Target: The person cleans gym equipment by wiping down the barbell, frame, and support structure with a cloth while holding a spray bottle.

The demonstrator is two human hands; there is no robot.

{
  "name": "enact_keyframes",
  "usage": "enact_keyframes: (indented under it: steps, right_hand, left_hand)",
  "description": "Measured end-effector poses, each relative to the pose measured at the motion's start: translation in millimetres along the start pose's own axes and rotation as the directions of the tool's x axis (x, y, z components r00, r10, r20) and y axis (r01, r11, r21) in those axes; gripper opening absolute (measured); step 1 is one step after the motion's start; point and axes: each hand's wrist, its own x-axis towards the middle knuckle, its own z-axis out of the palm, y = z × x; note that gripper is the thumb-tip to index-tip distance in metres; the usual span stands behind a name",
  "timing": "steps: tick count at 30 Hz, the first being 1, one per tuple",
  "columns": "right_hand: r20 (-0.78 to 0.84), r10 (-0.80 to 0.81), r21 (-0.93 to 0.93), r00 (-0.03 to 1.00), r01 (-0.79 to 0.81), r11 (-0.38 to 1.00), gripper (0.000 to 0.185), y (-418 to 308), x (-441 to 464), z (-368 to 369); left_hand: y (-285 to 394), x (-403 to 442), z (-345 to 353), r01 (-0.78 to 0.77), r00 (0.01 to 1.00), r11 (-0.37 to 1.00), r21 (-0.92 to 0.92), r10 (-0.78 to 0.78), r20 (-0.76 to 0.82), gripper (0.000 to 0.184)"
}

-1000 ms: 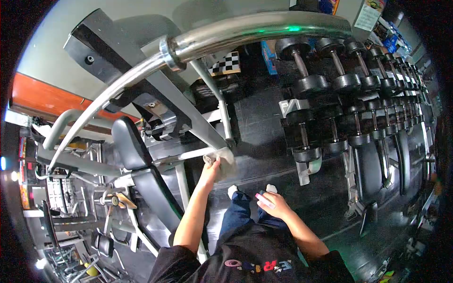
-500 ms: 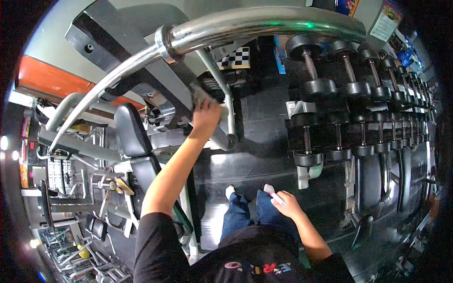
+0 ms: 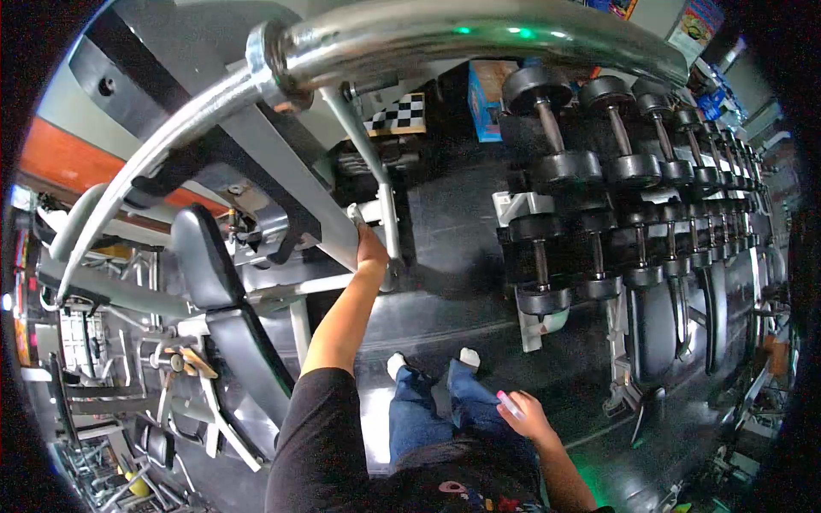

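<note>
My left hand (image 3: 370, 248) reaches forward to the lower end of a grey machine upright (image 3: 295, 201). Its fingers curl at the upright's edge, over what looks like a pale cloth (image 3: 354, 214), mostly hidden. Close to my lap, my right hand (image 3: 530, 419) is closed around a small, clear-whitish bottle (image 3: 511, 405) with a pink end. A thick chrome bar (image 3: 479, 38) curves across the top of the view, in front of the upright.
Two tiers of black dumbbells (image 3: 569, 167) stand on a rack at the right. A black padded bench (image 3: 244, 342) is on the left, with more gym machines beyond. A checkered board (image 3: 398, 115) and a blue box (image 3: 487, 98) lie ahead. My feet are on the dark floor (image 3: 445, 222).
My left hand has moved down along the upright, toward its lower end. The view has shifted, so the rack and bar appear further left. My right hand still holds the bottle.
</note>
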Motion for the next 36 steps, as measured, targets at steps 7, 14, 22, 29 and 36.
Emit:
enact_keyframes:
  steps: [7,14,22,29,36]
  right_hand:
    - [-0.008,0.118,0.015,0.993,-0.118,0.993,0.024,6.9,-20.0,0.3]
    - [0.092,-0.083,-0.02,0.992,0.085,0.996,0.023,-36.6,38.6,-0.1]
    - [0.07,-0.178,-0.075,0.981,0.183,0.98,0.025,-76.2,54.6,9.9]
    - [0.093,-0.119,-0.105,0.989,0.129,0.986,0.023,-99.7,43.1,19.6]
    - [0.081,-0.137,-0.166,0.987,0.149,0.975,0.025,-104.5,53.4,46.5]
  left_hand:
    - [64.0,-73.9,85.7,-0.229,0.972,0.866,-0.445,0.184,-0.142,0.019]
    - [133.7,-180.3,152.0,0.356,0.914,-0.838,-0.415,0.219,0.341,0.034]
    - [54.2,-128.9,58.9,-0.136,0.895,-0.916,0.377,0.05,0.443,0.05]
    - [-78.1,-133.6,-16.9,-0.362,0.869,-0.931,0.051,-0.317,0.38,0.041]
    - [-85.7,-192.7,-23.4,-0.173,0.985,-0.874,0.453,-0.156,0.075,0.048]
